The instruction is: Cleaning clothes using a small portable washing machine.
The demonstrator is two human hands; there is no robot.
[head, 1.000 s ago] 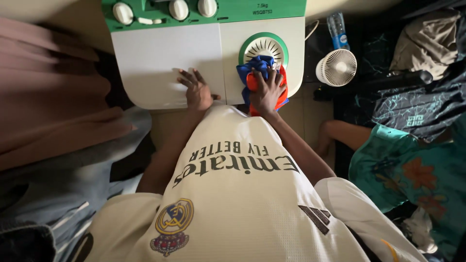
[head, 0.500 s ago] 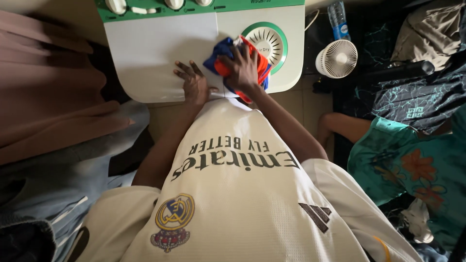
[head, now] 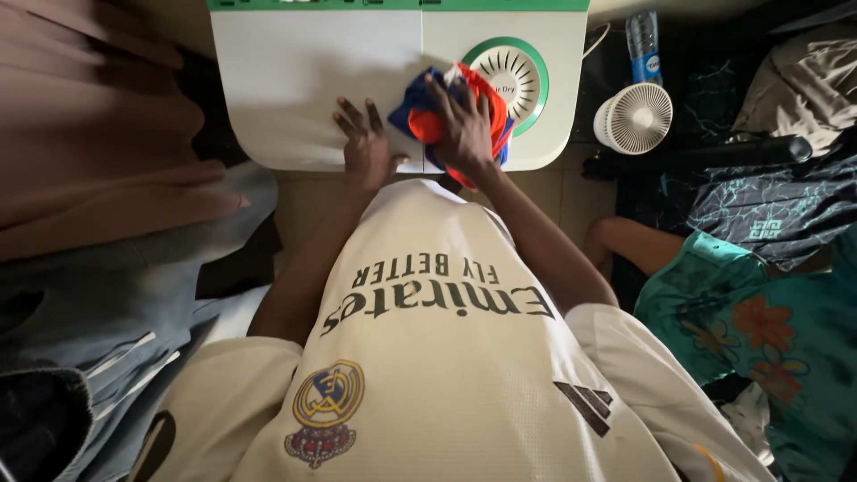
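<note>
Both hands (head: 415, 134) (cloth (head: 427, 120) too) — barely shifted.

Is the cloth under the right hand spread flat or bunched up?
Bunched up: the blue and orange cloth forms a crumpled wad under the right hand.
</note>
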